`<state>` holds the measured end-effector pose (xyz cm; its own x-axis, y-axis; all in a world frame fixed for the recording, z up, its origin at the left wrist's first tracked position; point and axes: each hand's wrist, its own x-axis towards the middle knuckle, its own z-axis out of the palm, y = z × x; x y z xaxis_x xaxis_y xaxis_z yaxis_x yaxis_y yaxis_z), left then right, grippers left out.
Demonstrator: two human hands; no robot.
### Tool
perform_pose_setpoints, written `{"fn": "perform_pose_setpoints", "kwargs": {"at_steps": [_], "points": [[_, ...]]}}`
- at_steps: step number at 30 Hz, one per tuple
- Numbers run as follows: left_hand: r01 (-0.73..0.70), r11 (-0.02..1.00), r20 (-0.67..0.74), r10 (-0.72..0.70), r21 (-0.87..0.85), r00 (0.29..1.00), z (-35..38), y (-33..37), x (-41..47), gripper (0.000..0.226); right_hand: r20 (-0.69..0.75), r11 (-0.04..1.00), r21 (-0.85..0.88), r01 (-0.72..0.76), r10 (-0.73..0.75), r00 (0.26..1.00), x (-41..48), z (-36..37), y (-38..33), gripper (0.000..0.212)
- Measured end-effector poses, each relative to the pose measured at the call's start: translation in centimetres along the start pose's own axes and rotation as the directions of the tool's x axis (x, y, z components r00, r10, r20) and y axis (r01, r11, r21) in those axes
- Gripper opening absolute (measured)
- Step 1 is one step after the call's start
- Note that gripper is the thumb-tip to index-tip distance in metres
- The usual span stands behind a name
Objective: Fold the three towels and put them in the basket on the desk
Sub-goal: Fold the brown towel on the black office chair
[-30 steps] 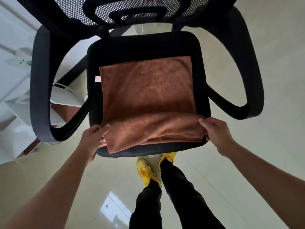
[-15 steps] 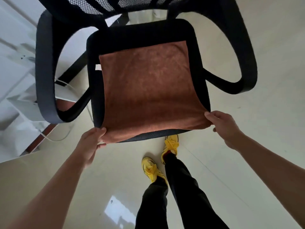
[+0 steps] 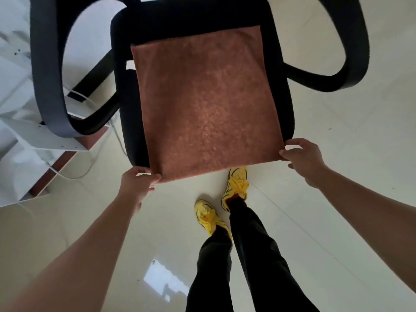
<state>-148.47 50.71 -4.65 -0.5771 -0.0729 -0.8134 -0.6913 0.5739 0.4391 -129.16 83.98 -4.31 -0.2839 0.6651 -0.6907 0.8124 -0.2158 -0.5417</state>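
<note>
Brown towel [image 3: 206, 102] spread flat on seat, near edge overhanging front.

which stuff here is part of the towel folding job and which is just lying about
Job:
- brown towel, spread flat on the seat
- left hand, pinching its near left corner
- right hand, pinching its near right corner

Just there:
- black chair
- yellow shoes

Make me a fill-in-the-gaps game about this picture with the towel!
The towel is ____ in colour.
It lies spread on the chair seat, not yet ____.
The left hand and right hand each pinch a near ____ of it.
The shoes are ____.
Missing: brown, folded, corner, yellow.
</note>
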Motion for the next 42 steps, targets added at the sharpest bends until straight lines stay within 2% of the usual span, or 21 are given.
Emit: {"fn": "perform_pose_setpoints", "kwargs": {"at_steps": [4,6,8,10,14,20,24,28,31,36,42], "points": [[0.023,0.978,-0.055,-0.035,-0.205,0.998,1.1,-1.1,1.2,0.027,-0.042,0.961,0.251,-0.117,0.131,0.990,1.0,1.2,1.1,0.024],[0.093,0.933,-0.004,-0.100,-0.347,0.995,1.5,-1.7,1.7,0.022,0.061,0.872,0.435,-0.224,0.219,0.974,1.2,1.3,1.3,0.025],[0.184,0.879,0.156,-0.127,-0.440,0.980,1.8,-2.5,1.8,0.031,0.212,0.778,0.528,-0.340,0.266,0.940,1.2,1.4,1.4,0.024],[0.232,0.859,0.243,-0.131,-0.456,0.961,2.3,-2.9,1.6,0.029,0.274,0.767,0.513,-0.385,0.279,0.920,0.9,1.8,1.4,0.022],[0.291,0.812,0.216,-0.208,-0.506,0.954,2.8,-2.8,0.9,0.006,0.260,0.755,0.502,-0.422,0.334,0.906,0.3,2.1,1.3,0.020],[0.367,0.789,0.272,-0.261,-0.493,0.926,0.3,-3.7,-3.4,0.013,0.296,0.741,0.461,-0.489,0.391,0.872,-3.6,-1.1,1.4,0.030],[0.348,0.791,0.248,-0.254,-0.503,0.935,-1.5,-2.6,-6.8,0.009,0.260,0.775,0.447,-0.447,0.366,0.894,-6.8,-3.1,0.1,0.022],[0.183,0.825,0.149,-0.121,-0.534,0.981,-2.9,1.7,-8.4,0.012,0.150,0.811,0.500,-0.304,0.265,0.953,-7.6,-4.3,-4.1,0.019],[0.081,0.835,0.123,-0.015,-0.544,0.992,-3.5,5.9,-8.4,0.010,0.130,0.806,0.554,-0.211,0.166,0.977,-6.7,-4.3,-8.2,0.011],[0.102,0.759,0.192,0.031,-0.643,0.981,-3.2,13.2,-4.6,0.017,0.272,0.688,0.668,-0.285,0.130,0.953,-1.8,-2.9,-14.6,0.008],[0.140,0.777,0.153,-0.057,-0.613,0.987,-1.2,20.2,0.9,0.015,0.337,0.630,0.693,-0.352,0.149,0.930,4.3,-0.9,-18.9,0.010]]}}
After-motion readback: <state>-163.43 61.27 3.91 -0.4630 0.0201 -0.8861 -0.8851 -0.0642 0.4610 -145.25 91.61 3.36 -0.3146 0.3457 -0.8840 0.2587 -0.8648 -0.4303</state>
